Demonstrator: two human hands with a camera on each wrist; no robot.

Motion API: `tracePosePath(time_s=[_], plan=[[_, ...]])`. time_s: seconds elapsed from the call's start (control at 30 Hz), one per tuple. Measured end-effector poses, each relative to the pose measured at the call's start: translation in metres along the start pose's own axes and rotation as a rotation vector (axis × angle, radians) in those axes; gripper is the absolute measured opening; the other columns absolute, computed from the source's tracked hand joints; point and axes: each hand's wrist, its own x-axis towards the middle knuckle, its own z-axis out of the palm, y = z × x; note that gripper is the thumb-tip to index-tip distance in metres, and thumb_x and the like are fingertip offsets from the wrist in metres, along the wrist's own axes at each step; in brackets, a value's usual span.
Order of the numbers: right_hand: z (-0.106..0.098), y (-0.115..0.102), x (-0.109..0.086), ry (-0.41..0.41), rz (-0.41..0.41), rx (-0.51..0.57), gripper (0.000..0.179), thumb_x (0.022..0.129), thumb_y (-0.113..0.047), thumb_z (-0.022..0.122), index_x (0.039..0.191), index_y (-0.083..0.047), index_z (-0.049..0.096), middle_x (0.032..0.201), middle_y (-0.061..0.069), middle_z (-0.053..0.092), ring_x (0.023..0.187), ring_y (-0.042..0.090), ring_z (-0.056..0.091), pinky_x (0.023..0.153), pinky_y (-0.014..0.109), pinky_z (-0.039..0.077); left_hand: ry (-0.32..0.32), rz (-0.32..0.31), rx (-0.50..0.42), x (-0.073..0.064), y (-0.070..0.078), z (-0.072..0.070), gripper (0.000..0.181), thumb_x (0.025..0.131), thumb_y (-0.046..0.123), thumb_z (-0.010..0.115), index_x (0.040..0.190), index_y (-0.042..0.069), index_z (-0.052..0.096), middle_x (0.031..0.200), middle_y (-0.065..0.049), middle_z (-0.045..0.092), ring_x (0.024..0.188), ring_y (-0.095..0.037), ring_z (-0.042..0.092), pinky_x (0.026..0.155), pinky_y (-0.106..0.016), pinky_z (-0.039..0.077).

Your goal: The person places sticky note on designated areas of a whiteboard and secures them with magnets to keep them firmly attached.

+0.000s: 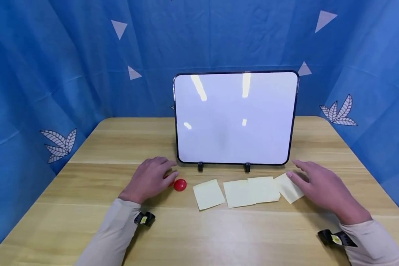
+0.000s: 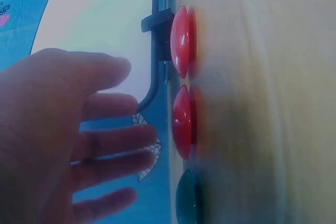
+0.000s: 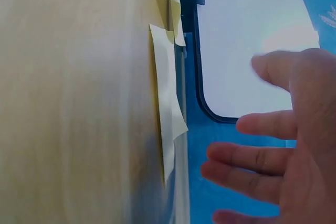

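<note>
1. On my feed the left hand [image 1: 149,180] sits, fingers loosely extended, off the lower-left corner of the whiteboard [image 1: 234,118].
2. By that corner, glossy domes: green disc [image 2: 186,200], two red discs [image 1: 180,185].
3. Before the whiteboard, four pale-yellow notes [image 1: 208,194].
4. I see the right hand [image 1: 324,186], fingers relaxed, off its lower-right corner.

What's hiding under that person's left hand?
From the head view, the left hand covers most of one red disc and all of a green disc. The left wrist view shows both; anything beyond the green one can't be seen.
</note>
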Motion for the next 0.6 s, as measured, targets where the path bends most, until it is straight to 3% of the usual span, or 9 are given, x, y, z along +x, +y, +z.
tracePosePath(time_s=[0.2, 0.27, 0.37, 0.43, 0.53, 0.6], plan=[[-0.0011, 0.0009, 0.0029, 0.036, 0.019, -0.011, 0.059, 0.100, -0.042, 0.059, 0.135, 0.006, 0.058, 0.115, 0.025, 0.067, 0.107, 0.045, 0.061, 0.086, 0.066, 0.046, -0.013, -0.027, 0.009, 0.0014, 0.0011, 0.0001, 0.034, 0.093, 0.035, 0.071, 0.118, 0.012, 0.074, 0.112, -0.008, 0.071, 0.104, -0.028, 0.066, 0.096, -0.050, 0.049], [-0.0013, 0.0024, 0.0034, 0.016, 0.032, -0.026, 0.056, 0.098, -0.040, 0.062, 0.130, 0.006, 0.061, 0.100, 0.018, 0.068, 0.094, 0.038, 0.063, 0.078, 0.058, 0.050, -0.032, -0.031, 0.002, 0.0016, 0.0016, 0.0006, 0.034, 0.093, 0.036, 0.070, 0.119, 0.013, 0.074, 0.113, -0.007, 0.070, 0.104, -0.027, 0.065, 0.094, -0.049, 0.050], [-0.0010, 0.0055, 0.0040, -0.035, 0.053, -0.042, 0.051, 0.096, -0.039, 0.065, 0.120, 0.006, 0.065, 0.084, 0.008, 0.059, 0.080, 0.028, 0.056, 0.064, 0.045, 0.046, -0.067, -0.047, -0.027, 0.0006, 0.0025, 0.0016, 0.035, 0.093, 0.036, 0.069, 0.120, 0.014, 0.073, 0.115, -0.007, 0.069, 0.105, -0.027, 0.064, 0.093, -0.048, 0.051], [0.0004, 0.0067, 0.0042, -0.068, 0.066, -0.047, 0.039, 0.095, -0.039, 0.066, 0.101, -0.001, 0.067, 0.074, 0.003, 0.047, 0.072, 0.023, 0.046, 0.058, 0.038, 0.036, -0.092, -0.065, -0.051, -0.0006, 0.0034, 0.0021, 0.035, 0.093, 0.038, 0.069, 0.121, 0.015, 0.073, 0.117, -0.006, 0.068, 0.107, -0.026, 0.063, 0.093, -0.049, 0.051], [0.0035, 0.0082, 0.0033, -0.085, 0.073, -0.044, 0.037, 0.094, -0.037, 0.068, 0.075, -0.010, 0.051, 0.067, 0.000, 0.035, 0.064, 0.019, 0.038, 0.055, 0.034, 0.027, -0.108, -0.086, -0.074, -0.0016, 0.0049, 0.0026, 0.035, 0.094, 0.038, 0.068, 0.120, 0.016, 0.073, 0.118, -0.005, 0.068, 0.108, -0.026, 0.062, 0.093, -0.050, 0.051], [0.0054, 0.0086, 0.0022, -0.084, 0.079, -0.037, 0.042, 0.093, -0.035, 0.069, 0.069, -0.014, 0.041, 0.065, -0.001, 0.032, 0.061, 0.017, 0.035, 0.055, 0.033, 0.024, -0.109, -0.094, -0.069, -0.0016, 0.0056, 0.0029, 0.034, 0.094, 0.037, 0.068, 0.120, 0.016, 0.073, 0.116, -0.005, 0.068, 0.105, -0.025, 0.063, 0.091, -0.050, 0.052]])
